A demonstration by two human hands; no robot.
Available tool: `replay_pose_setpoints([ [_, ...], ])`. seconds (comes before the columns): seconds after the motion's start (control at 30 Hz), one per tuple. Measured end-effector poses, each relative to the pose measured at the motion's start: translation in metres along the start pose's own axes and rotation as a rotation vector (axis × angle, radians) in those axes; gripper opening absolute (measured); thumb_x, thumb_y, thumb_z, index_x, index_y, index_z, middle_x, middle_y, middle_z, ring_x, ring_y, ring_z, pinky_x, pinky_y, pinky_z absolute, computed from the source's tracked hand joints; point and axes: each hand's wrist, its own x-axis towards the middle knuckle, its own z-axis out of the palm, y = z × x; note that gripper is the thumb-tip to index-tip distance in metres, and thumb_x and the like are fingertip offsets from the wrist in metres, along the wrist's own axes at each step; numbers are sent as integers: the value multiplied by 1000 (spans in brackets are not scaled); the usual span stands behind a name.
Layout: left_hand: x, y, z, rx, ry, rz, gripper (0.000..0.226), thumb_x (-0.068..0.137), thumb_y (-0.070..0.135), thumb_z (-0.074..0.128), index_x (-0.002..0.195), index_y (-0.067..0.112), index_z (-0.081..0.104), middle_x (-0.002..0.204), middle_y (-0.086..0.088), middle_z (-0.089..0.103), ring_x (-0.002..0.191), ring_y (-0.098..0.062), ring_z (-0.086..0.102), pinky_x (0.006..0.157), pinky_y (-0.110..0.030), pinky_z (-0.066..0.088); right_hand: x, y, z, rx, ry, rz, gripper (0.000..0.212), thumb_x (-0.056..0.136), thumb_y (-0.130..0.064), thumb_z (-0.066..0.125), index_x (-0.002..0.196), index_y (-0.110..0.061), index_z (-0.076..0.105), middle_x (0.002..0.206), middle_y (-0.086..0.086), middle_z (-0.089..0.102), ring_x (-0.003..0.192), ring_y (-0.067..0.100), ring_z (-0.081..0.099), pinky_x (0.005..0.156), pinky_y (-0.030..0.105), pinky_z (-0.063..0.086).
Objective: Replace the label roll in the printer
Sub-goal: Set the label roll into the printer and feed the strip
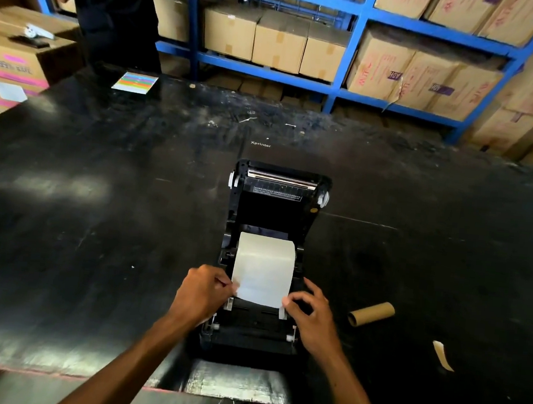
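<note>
A black label printer stands open on the black table, its lid tilted back. A white label roll lies in the bay, with its free end drawn toward me over the front. My left hand pinches the left corner of that paper end. My right hand pinches its right corner by the white paper guide. An empty brown cardboard core lies on the table to the right of the printer.
A torn paper scrap lies at the right front. A coloured sheet sits at the far left of the black table. A person in dark clothes stands behind it. Blue shelving holds cardboard boxes.
</note>
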Motion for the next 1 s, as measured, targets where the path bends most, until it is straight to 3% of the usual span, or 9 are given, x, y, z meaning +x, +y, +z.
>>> replay_pose_setpoints([
  [0.2, 1, -3, 1, 12, -64, -7, 17, 81, 24, 72, 69, 13, 76, 66, 2, 71, 59, -2, 65, 46, -7, 42, 2, 3, -6, 0, -34, 11, 7, 82, -21, 69, 75, -19, 70, 131, -4, 45, 135, 14, 31, 109, 36, 25],
  [0.3, 2, -3, 0, 69, -85, -8, 18, 83, 23, 69, 67, 16, 73, 68, -1, 72, 58, -10, 65, 50, -19, 46, 1, -2, -2, -52, 17, 4, 9, 80, -21, 70, 72, -21, 70, 136, 4, 47, 135, 18, 32, 108, 38, 26],
  [0.37, 4, -3, -1, 113, -102, -11, 24, 82, 23, 69, 59, 19, 67, 62, 0, 68, 54, -11, 61, 52, -24, 45, 1, -6, -2, -93, 28, 8, 10, 80, -23, 70, 71, -25, 70, 140, 4, 45, 134, 19, 32, 112, 47, 24],
  [0.43, 5, -3, -3, 135, -121, -11, 30, 81, 22, 70, 52, 22, 63, 56, 5, 63, 48, -6, 55, 49, -22, 41, 0, -10, -2, -114, 30, 7, 13, 80, -24, 69, 69, -31, 68, 141, 4, 44, 135, 20, 31, 112, 53, 22],
  [0.57, 8, 0, -7, 152, -139, -13, 31, 76, 18, 69, 47, 20, 61, 49, 9, 59, 46, -1, 53, 43, -13, 35, -3, -16, 0, -151, 53, 15, 22, 81, -21, 67, 64, -35, 62, 142, 5, 43, 135, 22, 30, 113, 51, 22],
  [0.87, 10, 4, -6, 128, -151, -61, 38, 74, 10, 59, 41, 15, 42, 47, 0, 47, 45, -13, 43, 49, -24, 36, -4, -18, -2, -156, 34, 3, 13, 81, -29, 68, 69, -35, 65, 146, -1, 38, 137, 20, 27, 113, 51, 21],
  [1.0, 10, 4, -6, 104, -133, -62, 30, 73, 13, 61, 45, 10, 51, 49, -2, 55, 47, -16, 50, 52, -26, 43, -1, -18, 0, -123, 30, 17, 12, 83, -25, 67, 71, -25, 67, 146, 3, 38, 137, 21, 29, 113, 53, 22],
])
